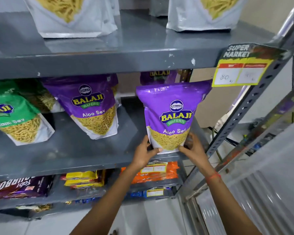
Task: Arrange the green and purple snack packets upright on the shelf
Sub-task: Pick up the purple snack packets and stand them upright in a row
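A purple Aloo Sev packet (pixel 171 112) stands upright at the right end of the grey middle shelf (pixel 71 150). My left hand (pixel 145 153) grips its bottom left corner and my right hand (pixel 193 149) grips its bottom right corner. Behind it, another purple packet (pixel 157 76) peeks out at the back. A second front purple packet (pixel 93 106) stands upright at the shelf's centre. A green packet (pixel 15 117) stands at the left, with another green one (pixel 36 95) behind it.
White packets (pixel 71 16) stand on the upper shelf. A yellow price tag (pixel 239 70) hangs from that shelf's right end. A perforated metal upright (pixel 255 99) frames the right side. The lower shelf holds yellow, orange (pixel 151 173) and dark purple packs.
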The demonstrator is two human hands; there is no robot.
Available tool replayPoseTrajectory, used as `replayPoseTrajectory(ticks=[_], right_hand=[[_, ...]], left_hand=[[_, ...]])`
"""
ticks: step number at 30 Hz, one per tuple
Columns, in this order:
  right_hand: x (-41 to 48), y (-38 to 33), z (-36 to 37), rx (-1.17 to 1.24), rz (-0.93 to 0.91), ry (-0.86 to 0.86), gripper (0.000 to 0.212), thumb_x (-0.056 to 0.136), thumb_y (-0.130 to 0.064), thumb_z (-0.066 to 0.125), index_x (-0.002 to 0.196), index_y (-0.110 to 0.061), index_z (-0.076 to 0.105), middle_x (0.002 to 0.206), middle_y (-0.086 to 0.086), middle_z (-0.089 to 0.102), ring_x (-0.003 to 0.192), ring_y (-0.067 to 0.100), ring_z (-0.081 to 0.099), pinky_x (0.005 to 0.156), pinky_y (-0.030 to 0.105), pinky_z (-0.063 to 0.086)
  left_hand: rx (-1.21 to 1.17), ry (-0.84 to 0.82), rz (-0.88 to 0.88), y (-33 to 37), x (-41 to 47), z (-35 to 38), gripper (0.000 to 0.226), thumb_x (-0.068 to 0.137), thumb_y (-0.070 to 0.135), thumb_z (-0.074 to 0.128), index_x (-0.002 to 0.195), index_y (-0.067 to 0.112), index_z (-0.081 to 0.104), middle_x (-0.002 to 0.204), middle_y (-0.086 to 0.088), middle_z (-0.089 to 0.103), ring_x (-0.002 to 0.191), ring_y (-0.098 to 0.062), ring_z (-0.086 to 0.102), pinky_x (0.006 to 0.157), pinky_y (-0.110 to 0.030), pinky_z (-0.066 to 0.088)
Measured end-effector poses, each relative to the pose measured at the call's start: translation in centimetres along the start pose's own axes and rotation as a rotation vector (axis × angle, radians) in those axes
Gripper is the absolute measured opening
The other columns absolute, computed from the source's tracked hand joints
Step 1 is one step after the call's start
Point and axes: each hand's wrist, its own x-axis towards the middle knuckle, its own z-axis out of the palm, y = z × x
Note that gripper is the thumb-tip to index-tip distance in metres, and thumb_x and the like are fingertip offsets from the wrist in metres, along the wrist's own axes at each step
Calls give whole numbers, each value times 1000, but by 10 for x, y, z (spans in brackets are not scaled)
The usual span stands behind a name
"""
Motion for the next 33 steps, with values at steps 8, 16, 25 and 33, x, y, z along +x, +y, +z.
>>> replayPoseTrajectory(ticks=[8,16,25,33], right_hand=[[-17,-2,-4,16,94,29,58,79,-7,70,127,-18,40,111,-25,53,113,14,54,79,14,44],[-43,-50,56,-194,-357,683,57,86,-28,50,138,-14,33,143,9,35,137,21,32,116,35,27],[2,-111,193,-330,-631,527,46,86,-10,47,132,-7,41,143,11,37,135,23,33,117,35,25],[50,-101,253,-364,-398,308,57,79,-25,54,129,1,45,135,20,44,127,26,39,112,34,30]], left_hand=[[37,-15,-11,-2,-7,8,53,79,20,71,124,21,44,115,11,56,107,-11,56,81,-15,47],[177,182,169,19,-28,-10,87,79,50,62,146,32,9,152,21,15,137,3,21,109,-20,25],[245,735,360,29,-34,-147,90,82,50,55,148,21,-1,160,0,6,147,-11,9,122,-44,14],[145,430,104,-17,0,-247,110,64,17,83,147,9,11,157,-7,23,143,-21,26,105,-17,27]])
